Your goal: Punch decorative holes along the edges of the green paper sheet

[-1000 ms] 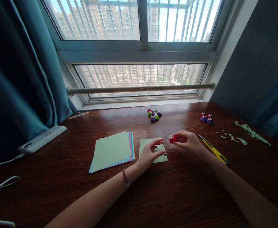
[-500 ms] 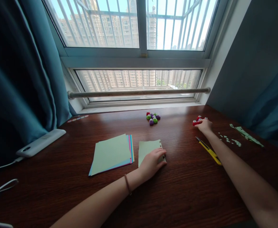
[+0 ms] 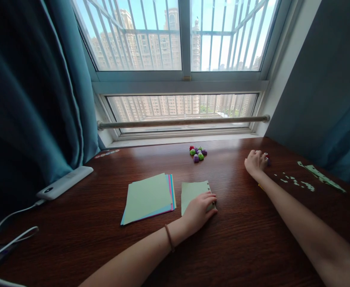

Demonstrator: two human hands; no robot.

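Observation:
My left hand (image 3: 199, 212) lies with its fingers spread over a small pale green sheet of paper (image 3: 192, 191), whose right edge has a row of small notches or holes. At the far right, my right hand (image 3: 255, 162) is bent over the table, its fingers curved and apart. Beside these fingertips show small red and purple pieces (image 3: 267, 158), partly hidden by the hand. A yellow utility knife (image 3: 261, 187) is mostly covered by my right forearm.
Left of the sheet is a stack of coloured paper (image 3: 147, 199). Small red, green and purple pieces (image 3: 196, 158) cluster near the window. Paper bits (image 3: 296, 182) and a cut green strip (image 3: 324, 178) lie right. A white power strip (image 3: 65, 183) with a cable is left.
My right hand has moved from the right of the red pieces to their left, and they now show at its right side. My left hand stays on the sheet. The view has shifted slightly.

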